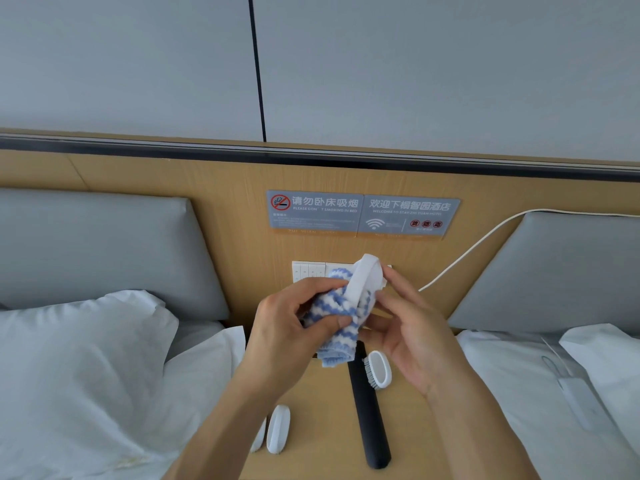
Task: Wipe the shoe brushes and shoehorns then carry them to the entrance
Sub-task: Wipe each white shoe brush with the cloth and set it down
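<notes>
Left hand (291,323) grips cloth (334,327) | right hand (412,327) pinches white shoehorn (363,275) above nightstand (322,427) | on nightstand: brush (379,370), black shoehorn (367,410)

Blue-white zigzag cloth (334,327), white shoehorn (363,280), black shoehorn (369,417)

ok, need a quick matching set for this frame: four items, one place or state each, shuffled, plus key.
Items:
1. white shoehorn
2. striped cloth
3. black shoehorn
4. small white brush

Places:
A. lying lengthwise on the nightstand
B. bunched in the left hand
C. on the nightstand right of the black one
D. held up between both hands

Pairs: 1-D, 2-B, 3-A, 4-C
</notes>
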Action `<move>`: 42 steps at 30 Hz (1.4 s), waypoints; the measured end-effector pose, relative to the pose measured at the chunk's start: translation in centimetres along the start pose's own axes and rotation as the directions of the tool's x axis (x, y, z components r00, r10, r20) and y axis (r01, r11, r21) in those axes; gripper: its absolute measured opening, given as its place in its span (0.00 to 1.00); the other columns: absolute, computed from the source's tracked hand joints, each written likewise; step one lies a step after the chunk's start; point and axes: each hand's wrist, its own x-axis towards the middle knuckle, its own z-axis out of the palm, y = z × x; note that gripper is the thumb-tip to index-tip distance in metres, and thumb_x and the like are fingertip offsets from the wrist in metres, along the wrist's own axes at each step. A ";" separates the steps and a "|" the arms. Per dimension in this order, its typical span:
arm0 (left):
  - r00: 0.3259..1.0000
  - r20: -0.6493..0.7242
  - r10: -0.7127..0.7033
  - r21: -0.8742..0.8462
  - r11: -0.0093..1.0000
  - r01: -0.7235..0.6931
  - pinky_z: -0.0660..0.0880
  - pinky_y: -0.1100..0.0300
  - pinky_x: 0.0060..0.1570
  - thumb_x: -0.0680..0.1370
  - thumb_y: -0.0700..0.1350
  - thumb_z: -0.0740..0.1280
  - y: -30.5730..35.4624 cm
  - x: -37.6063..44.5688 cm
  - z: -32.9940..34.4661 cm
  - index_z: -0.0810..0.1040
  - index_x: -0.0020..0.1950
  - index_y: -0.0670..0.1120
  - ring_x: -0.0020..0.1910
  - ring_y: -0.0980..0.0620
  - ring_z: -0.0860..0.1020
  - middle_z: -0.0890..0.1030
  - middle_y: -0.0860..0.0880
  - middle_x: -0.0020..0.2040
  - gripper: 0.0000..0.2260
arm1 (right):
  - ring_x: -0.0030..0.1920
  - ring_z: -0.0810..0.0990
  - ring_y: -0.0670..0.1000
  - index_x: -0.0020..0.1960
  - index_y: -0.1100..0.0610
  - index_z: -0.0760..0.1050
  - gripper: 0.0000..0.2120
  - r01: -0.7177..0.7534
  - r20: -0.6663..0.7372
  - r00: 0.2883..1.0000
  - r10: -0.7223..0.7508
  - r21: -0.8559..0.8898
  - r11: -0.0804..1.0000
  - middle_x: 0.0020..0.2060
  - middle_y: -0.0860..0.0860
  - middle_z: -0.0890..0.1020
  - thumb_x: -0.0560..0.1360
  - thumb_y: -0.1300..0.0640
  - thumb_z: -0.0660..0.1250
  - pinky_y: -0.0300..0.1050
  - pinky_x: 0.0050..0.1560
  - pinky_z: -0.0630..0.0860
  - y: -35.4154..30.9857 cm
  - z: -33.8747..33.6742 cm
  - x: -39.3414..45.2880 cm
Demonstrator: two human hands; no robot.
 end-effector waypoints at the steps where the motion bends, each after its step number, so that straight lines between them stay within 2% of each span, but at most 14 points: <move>1: 1.000 0.000 -0.005 -0.010 1.000 0.005 0.77 0.71 0.40 0.71 0.39 0.77 0.0 -0.1 0.0 0.83 0.55 0.55 0.46 0.59 0.84 0.85 0.59 0.48 0.17 | 0.48 0.86 0.59 0.69 0.48 0.74 0.18 0.006 -0.012 1.000 -0.006 -0.022 1.000 0.54 0.60 0.85 0.83 0.63 0.59 0.56 0.48 0.83 0.1 0.0 0.0; 9: 1.000 -0.004 -0.017 -0.032 0.999 0.017 0.77 0.70 0.38 0.72 0.41 0.77 0.2 0.3 -0.5 0.84 0.54 0.54 0.43 0.59 0.84 0.85 0.58 0.45 0.13 | 0.50 0.87 0.58 0.66 0.44 0.75 0.21 0.134 -0.010 0.990 -0.140 -0.233 0.963 0.52 0.54 0.87 0.81 0.66 0.64 0.53 0.46 0.84 -0.2 0.3 0.1; 16: 0.998 0.018 -0.066 0.015 0.998 0.066 0.81 0.60 0.40 0.71 0.50 0.75 1.0 1.5 -1.4 0.84 0.50 0.57 0.40 0.58 0.84 0.86 0.57 0.42 0.09 | 0.55 0.85 0.53 0.69 0.37 0.73 0.30 0.282 0.077 0.958 -0.277 -0.438 0.854 0.62 0.50 0.82 0.77 0.66 0.70 0.56 0.50 0.84 -0.5 0.5 0.1; 19: 0.996 0.046 -0.073 0.011 0.997 0.073 0.83 0.51 0.43 0.71 0.51 0.74 1.5 1.9 -1.8 0.84 0.51 0.54 0.40 0.55 0.84 0.86 0.55 0.42 0.09 | 0.55 0.85 0.54 0.69 0.36 0.73 0.30 0.289 0.084 0.956 -0.281 -0.438 0.851 0.62 0.51 0.81 0.77 0.64 0.71 0.57 0.49 0.84 -0.4 0.6 0.1; 21: 0.996 0.058 -0.067 0.004 0.998 0.067 0.83 0.49 0.44 0.71 0.50 0.74 1.6 2.0 -1.8 0.84 0.52 0.52 0.42 0.54 0.85 0.86 0.55 0.43 0.10 | 0.55 0.86 0.55 0.68 0.37 0.74 0.28 0.274 0.072 0.961 -0.269 -0.410 0.870 0.60 0.51 0.83 0.77 0.64 0.71 0.55 0.48 0.84 -0.4 0.6 0.1; 26: 0.997 0.076 -0.029 0.006 1.000 0.029 0.82 0.56 0.44 0.71 0.48 0.75 1.4 1.3 -1.6 0.83 0.54 0.56 0.45 0.56 0.84 0.86 0.57 0.47 0.12 | 0.50 0.87 0.60 0.67 0.44 0.75 0.24 0.178 0.033 0.984 -0.175 -0.252 0.951 0.54 0.54 0.86 0.77 0.66 0.69 0.52 0.44 0.84 -0.6 0.5 0.0; 30: 0.998 0.048 -0.045 0.005 0.999 0.045 0.82 0.58 0.42 0.71 0.48 0.75 1.2 0.9 -1.5 0.83 0.51 0.59 0.42 0.57 0.84 0.86 0.58 0.45 0.11 | 0.50 0.87 0.58 0.68 0.46 0.75 0.24 0.164 -0.007 0.985 -0.174 -0.304 0.939 0.54 0.53 0.86 0.77 0.66 0.71 0.52 0.44 0.84 -0.4 0.5 -0.3; 34: 0.997 0.048 -0.058 0.021 0.998 0.057 0.80 0.63 0.40 0.72 0.46 0.76 1.3 1.1 -1.6 0.83 0.51 0.56 0.41 0.58 0.84 0.86 0.58 0.43 0.10 | 0.54 0.86 0.55 0.67 0.46 0.77 0.23 0.234 0.022 0.968 -0.248 -0.428 0.873 0.59 0.52 0.83 0.76 0.65 0.71 0.54 0.47 0.84 -0.5 0.6 -0.4; 38: 0.996 0.054 -0.076 0.043 0.996 0.073 0.82 0.60 0.41 0.73 0.47 0.75 1.4 1.3 -1.8 0.84 0.51 0.52 0.41 0.56 0.84 0.86 0.56 0.42 0.08 | 0.57 0.84 0.54 0.68 0.43 0.77 0.26 0.315 0.069 0.942 -0.328 -0.516 0.796 0.60 0.47 0.83 0.75 0.63 0.72 0.57 0.51 0.84 -0.6 0.8 -0.6; 42: 0.987 0.081 -0.142 -0.006 0.990 0.143 0.83 0.55 0.40 0.74 0.46 0.75 1.6 1.7 -2.3 0.85 0.50 0.51 0.40 0.53 0.85 0.86 0.52 0.41 0.06 | 0.63 0.81 0.48 0.71 0.41 0.74 0.29 0.362 0.125 0.919 -0.374 -0.643 0.675 0.63 0.39 0.81 0.76 0.64 0.72 0.55 0.62 0.79 -0.8 1.0 -1.0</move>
